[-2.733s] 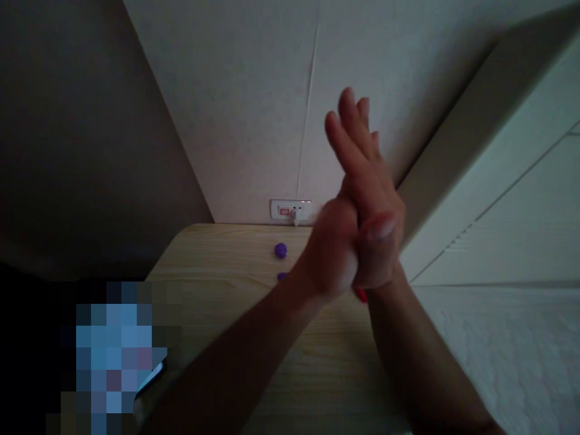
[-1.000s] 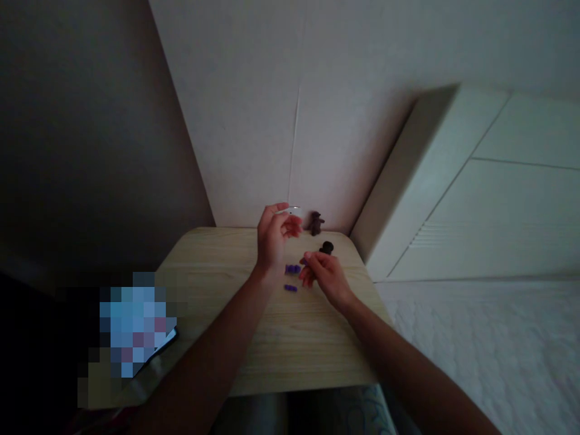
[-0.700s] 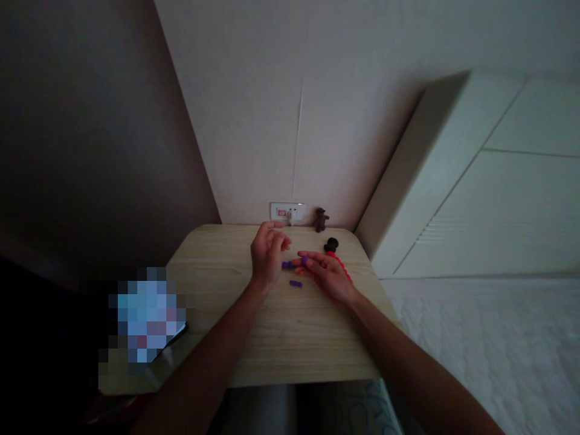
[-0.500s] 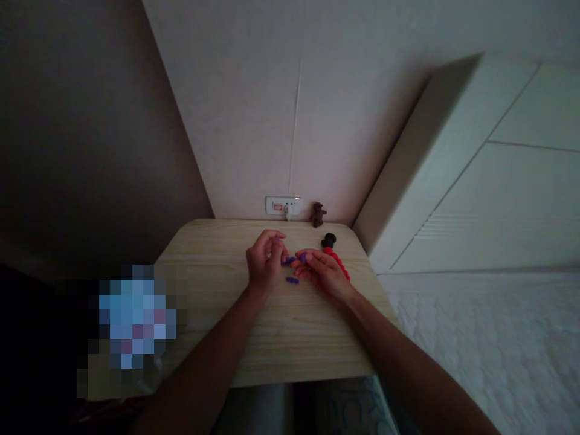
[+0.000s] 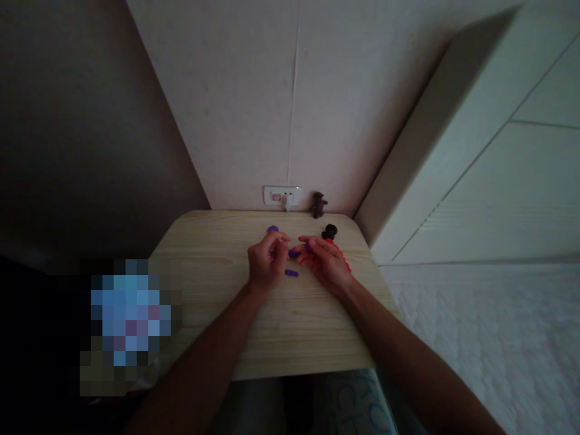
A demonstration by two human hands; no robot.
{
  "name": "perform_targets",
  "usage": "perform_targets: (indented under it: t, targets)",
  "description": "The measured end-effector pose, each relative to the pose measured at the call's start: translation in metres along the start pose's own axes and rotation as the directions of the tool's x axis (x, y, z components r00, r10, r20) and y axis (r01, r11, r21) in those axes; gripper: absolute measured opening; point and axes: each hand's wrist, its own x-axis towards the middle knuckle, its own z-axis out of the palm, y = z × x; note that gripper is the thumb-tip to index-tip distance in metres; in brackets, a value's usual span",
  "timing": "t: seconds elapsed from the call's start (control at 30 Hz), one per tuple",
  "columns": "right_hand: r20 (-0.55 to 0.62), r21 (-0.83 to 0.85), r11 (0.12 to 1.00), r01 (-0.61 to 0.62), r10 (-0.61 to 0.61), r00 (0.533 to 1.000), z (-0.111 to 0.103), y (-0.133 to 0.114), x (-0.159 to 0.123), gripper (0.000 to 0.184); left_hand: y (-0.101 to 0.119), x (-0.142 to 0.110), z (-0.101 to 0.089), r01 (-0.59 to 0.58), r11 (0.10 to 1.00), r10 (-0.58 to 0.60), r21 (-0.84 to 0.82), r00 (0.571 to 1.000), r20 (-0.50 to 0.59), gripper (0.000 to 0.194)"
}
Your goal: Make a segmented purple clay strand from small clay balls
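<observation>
My right hand (image 5: 327,264) pinches a small lump of purple modelling clay (image 5: 309,246) between thumb and forefinger. Close on its left, my left hand (image 5: 265,264) has curled fingers with the thumb near the fingertips; what it grips, if anything, I cannot make out. Between the hands a purple piece (image 5: 293,254) is partly hidden by the fingers. A short bumpy purple strip (image 5: 292,273) lies just nearer to me on the wooden table (image 5: 299,338). Behind my left hand a round purple lump (image 5: 272,229) shows.
A small brown bear figure (image 5: 319,205) stands at the table's back edge. Beside my right hand lies a black-topped piece (image 5: 330,231) with a red scalloped part (image 5: 345,261). A socket (image 5: 281,195) with a plug is on the wall. A pixelated bright shape (image 5: 131,314) is at left.
My palms were pressed together earlier; the hands have since parted and lowered to the table. The purple lump shows in my right fingers. My left fingers have curled in, and the view has shifted.
</observation>
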Motion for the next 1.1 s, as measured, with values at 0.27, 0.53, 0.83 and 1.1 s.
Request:
perform_targets:
  t: [0.27,0.53,0.83,1.1]
  targets:
    - [-0.088,-0.086,0.996,-0.009,0.001,0.996,0.002,0.003,0.002,0.046,-0.005,-0.001,-0.003,-0.022,0.998,0.023,0.058,1.0,-0.01,0.014]
    - [-0.025,-0.134,0.991,0.009,-0.012,1.0,0.0,0.005,0.003,0.044,-0.005,0.0,-0.003,-0.088,0.989,0.088,0.119,0.996,0.001,0.015]
    - [-0.108,-0.146,0.986,0.077,-0.093,0.99,0.003,0.003,0.005,0.023,-0.008,0.002,-0.005,-0.081,0.987,0.089,0.138,0.995,-0.053,0.016]
    - [-0.108,-0.069,0.99,0.124,-0.131,0.986,-0.004,0.0,0.003,0.017,-0.017,0.01,-0.002,0.087,0.986,-0.124,-0.139,0.952,-0.279,0.015]
